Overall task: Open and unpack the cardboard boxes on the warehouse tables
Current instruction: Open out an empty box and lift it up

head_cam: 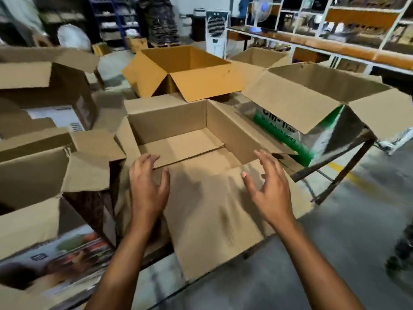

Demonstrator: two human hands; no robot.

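Two: left hand (148,186), right hand (271,189), fingers (146,158) spread, gripping nothing over open box (169,128); flap (212,211) contact unclear.

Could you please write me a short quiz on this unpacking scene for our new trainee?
1. True or false: the open plain brown cardboard box in front of the person holds packed goods.
2. The left hand and right hand are: A) gripping tape; B) open, holding nothing; C) holding a knife.
3. Fill in: the printed band on the side of the right-hand cardboard box is ___.
Key: 1 false; 2 B; 3 green.
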